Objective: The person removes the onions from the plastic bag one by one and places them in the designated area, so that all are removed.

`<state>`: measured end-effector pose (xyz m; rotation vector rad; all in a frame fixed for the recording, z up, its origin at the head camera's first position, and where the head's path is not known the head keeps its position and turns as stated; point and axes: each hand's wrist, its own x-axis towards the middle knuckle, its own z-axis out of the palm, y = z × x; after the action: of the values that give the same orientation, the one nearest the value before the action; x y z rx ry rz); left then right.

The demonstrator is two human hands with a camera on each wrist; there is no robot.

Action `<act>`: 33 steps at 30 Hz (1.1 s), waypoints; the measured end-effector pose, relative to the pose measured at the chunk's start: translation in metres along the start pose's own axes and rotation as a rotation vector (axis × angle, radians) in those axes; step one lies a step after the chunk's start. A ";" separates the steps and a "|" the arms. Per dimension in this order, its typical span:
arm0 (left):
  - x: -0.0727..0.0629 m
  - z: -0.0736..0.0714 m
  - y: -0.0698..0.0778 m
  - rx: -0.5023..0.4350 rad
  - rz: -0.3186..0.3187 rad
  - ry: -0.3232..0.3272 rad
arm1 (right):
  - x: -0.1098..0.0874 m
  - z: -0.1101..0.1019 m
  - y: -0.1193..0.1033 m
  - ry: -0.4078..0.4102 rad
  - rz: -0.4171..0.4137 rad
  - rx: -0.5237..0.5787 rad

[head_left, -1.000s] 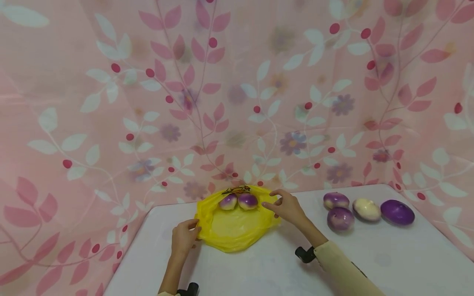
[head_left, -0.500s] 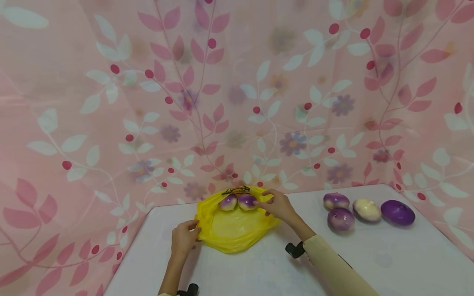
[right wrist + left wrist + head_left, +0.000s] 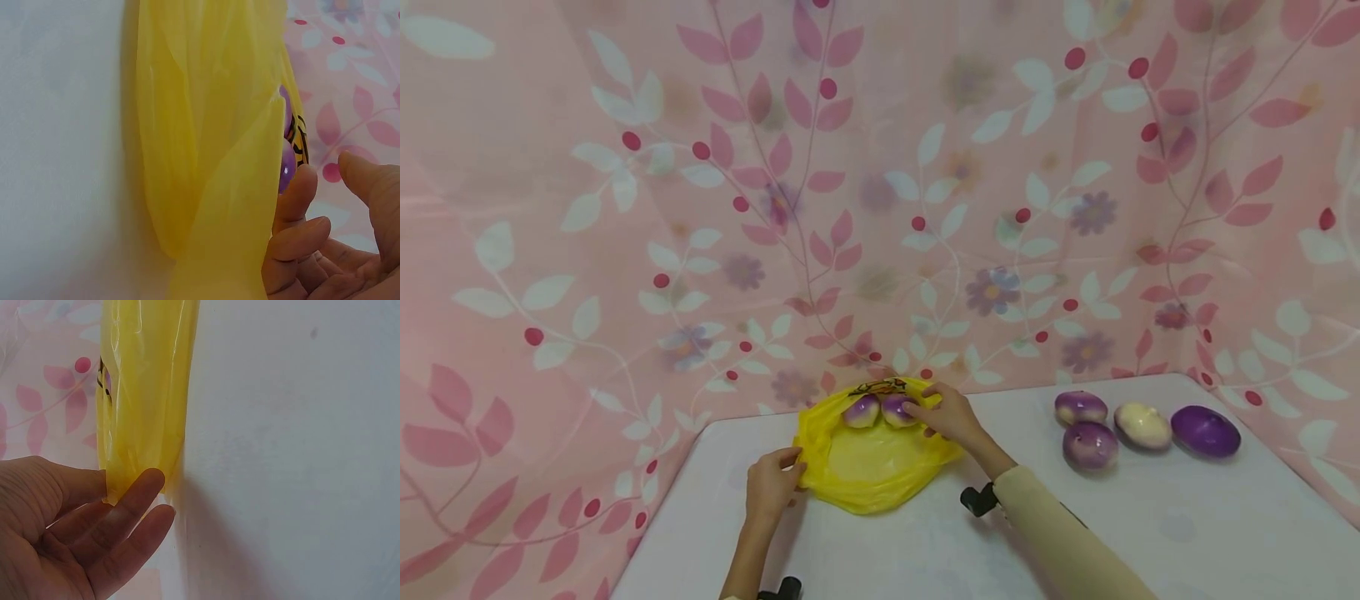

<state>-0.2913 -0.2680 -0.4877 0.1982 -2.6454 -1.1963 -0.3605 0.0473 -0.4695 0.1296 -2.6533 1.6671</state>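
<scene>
A yellow plastic bag lies on the table with its mouth spread wide. Inside at its far side sit two glossy oval vegetables, purple above and white below: one vegetable on the left, the other vegetable on the right. My left hand pinches the bag's left edge between thumb and fingers, as the left wrist view shows. At the right edge is my right hand, its fingertips over the right vegetable in the head view. In the right wrist view its thumb stands apart from the loosely bent fingers.
On the white table, to the right, lie several more vegetables: two purple-and-white ones, a mostly cream one and a deep purple one. A pink floral cloth hangs right behind the table. Black camera mounts sit at both wrists.
My right hand has moved left along the bag's right rim, bringing its fingertips over the right vegetable. My left hand keeps its hold on the left edge.
</scene>
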 end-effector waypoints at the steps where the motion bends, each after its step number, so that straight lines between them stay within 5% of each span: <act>1: 0.000 0.000 0.000 -0.001 -0.002 -0.002 | 0.001 0.001 0.000 0.002 0.002 -0.001; 19: -0.001 -0.001 -0.001 -0.003 0.003 0.002 | 0.012 0.029 0.003 0.026 0.133 -0.037; 33: -0.001 0.002 -0.004 -0.002 0.018 -0.001 | 0.015 0.047 0.004 0.083 0.200 0.128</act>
<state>-0.2906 -0.2691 -0.4920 0.1731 -2.6415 -1.1940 -0.3740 0.0058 -0.4928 -0.2071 -2.5723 1.8544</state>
